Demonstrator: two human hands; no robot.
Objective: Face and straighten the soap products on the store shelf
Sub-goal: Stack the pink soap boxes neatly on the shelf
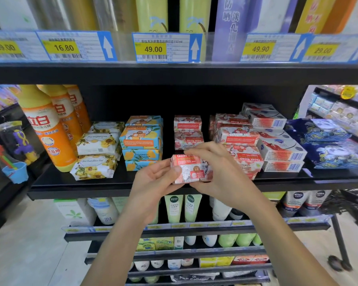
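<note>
Though partly covered by fingers, reads "Goat" in white on the red band of the pink soap bar; smaller print beneath too fine to make out. Held just above the front edge of the black shelf, in front of the stacks and apart from them. Clamped from both ends: left hand curled round the bar's left end, right hand wrapped over its top and right end, fingertips along the upper edge.

Straight behind the hands, a short stack of matching pink bars, one printed "Goat Soap" upside down. Past the right hand, a larger pile of pink bars, "Goat Soap" inverted on some; then white-and-red boxes showing barcodes; farthest out, dark blue patterned packets. Past the left hand, blue lemon-print bars stacked high; then white bars with yellow flowers, lying askew; then orange bottles bearing large Chinese characters.

High above the hands, along the upper shelf lip, yellow price tags: 16.80, 49.00, 49.90, 29.00. Below the wrists, pale green tubes; below and outside the right forearm, tubes marked NIVEA.
</note>
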